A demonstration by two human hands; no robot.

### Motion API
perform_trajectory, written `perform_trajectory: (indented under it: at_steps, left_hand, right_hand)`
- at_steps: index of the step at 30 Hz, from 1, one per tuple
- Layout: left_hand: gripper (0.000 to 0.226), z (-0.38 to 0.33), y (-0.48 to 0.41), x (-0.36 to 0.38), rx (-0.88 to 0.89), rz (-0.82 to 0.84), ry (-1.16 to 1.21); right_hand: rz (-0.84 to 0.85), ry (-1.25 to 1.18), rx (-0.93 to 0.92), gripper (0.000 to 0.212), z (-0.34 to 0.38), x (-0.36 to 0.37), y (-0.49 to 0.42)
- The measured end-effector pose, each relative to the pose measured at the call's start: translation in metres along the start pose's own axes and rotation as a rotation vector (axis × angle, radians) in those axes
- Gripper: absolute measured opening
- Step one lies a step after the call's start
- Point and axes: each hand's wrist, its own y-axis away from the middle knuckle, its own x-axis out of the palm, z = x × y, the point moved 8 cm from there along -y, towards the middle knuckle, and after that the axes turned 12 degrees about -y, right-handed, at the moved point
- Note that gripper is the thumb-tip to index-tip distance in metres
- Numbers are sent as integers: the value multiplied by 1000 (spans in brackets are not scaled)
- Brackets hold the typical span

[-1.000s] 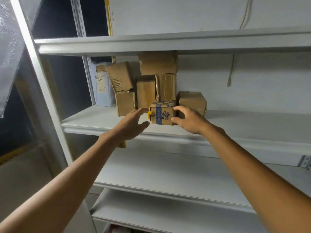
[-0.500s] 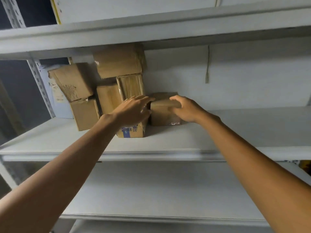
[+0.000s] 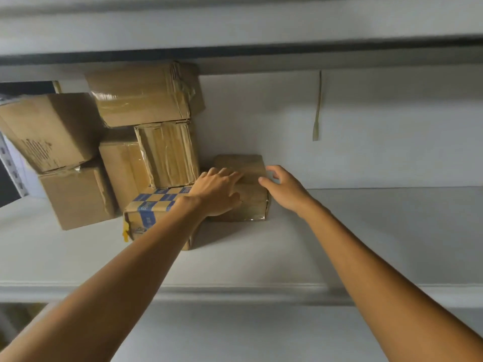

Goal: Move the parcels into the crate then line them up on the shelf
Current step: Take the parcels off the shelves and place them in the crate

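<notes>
Shelf board (image 3: 261,257), white, carries a cluster of cardboard parcels against the back wall (image 3: 379,131).

Target item: a small brown taped parcel (image 3: 252,202), flat on the board at the cluster's 3 o'clock end, rear side at the wall.

Left hand (image 3: 217,190): palm down on the taped parcel's top and front edge at its 9 o'clock side. Fingers straight and spread wide, pressing, not curled round anything.

Right hand (image 3: 285,189): at the parcel's 3 o'clock edge, near the upper corner. Fingers loosely extended, thumb apart, holding nothing. Contact between the fingertips and the parcel cannot be confirmed.

Adjacent items:
- Blue-checked parcel (image 3: 154,205), touching the taped parcel at 9 o'clock, partly covered by the left forearm.
- Upright taped parcel (image 3: 168,154), at 12 o'clock of the blue-checked one.
- Narrow upright parcel (image 3: 120,168), just beside it at 9 o'clock.
- Wide taped parcel (image 3: 143,96), stacked on top, just below the upper shelf (image 3: 235,30).
- Tilted carton (image 3: 49,129), leaning on a plain carton (image 3: 75,197) at the cluster's 9 o'clock end.

Tape strip (image 3: 317,111) hangs on the wall at 1 o'clock of the right hand.
</notes>
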Motion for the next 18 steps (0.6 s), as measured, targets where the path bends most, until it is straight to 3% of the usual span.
perform_trajectory:
  at_steps: [6,11,15,18]
  left_hand:
    - [68,-4,-39,9,63,-25,130]
    - [65,-20,-44,-5,44,-132,5]
    - [65,-23,-30,10,3,-137,101]
    - [53,-33,-14,-2,-17,-260,264]
  right_hand:
    - [-95,-253,119,53,-31,-1,-46]
    - [-59,-469,141,45,-46,-10,-53]
    - [-39,-477,131,55,-50,-14,-46]
    - [-39,-462,142,63,-51,-19,-30]
